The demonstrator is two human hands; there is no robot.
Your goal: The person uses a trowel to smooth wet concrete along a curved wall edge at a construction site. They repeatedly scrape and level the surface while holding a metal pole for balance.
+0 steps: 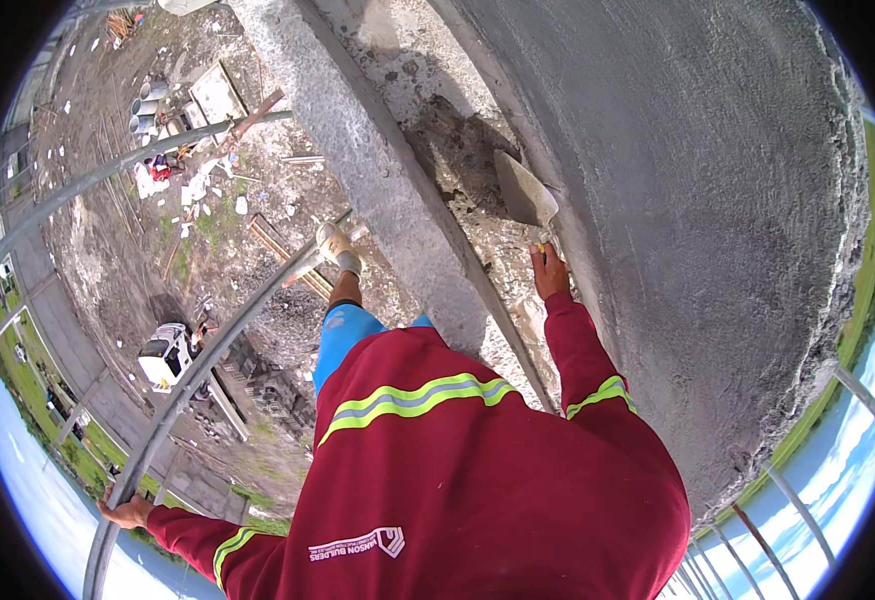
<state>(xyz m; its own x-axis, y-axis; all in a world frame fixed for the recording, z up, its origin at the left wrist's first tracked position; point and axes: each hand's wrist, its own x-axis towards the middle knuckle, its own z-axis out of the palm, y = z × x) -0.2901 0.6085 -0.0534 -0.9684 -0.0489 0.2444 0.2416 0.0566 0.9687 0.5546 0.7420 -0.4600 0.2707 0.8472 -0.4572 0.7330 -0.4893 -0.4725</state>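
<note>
right hand (551, 272) grips masonry trowel (524, 192) by handle, blade beside dark mortar (449, 145) in concrete channel (407, 62). left hand (129, 510) clasps metal pipe (200, 372). cement-coated surface (697, 220) looks mostly covered; ragged outer edge seems unfinished.

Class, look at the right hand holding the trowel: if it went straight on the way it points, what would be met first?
The trowel leads the right hand; its tip would probably meet the dark mortar-like patch, though depth is unclear.
</note>
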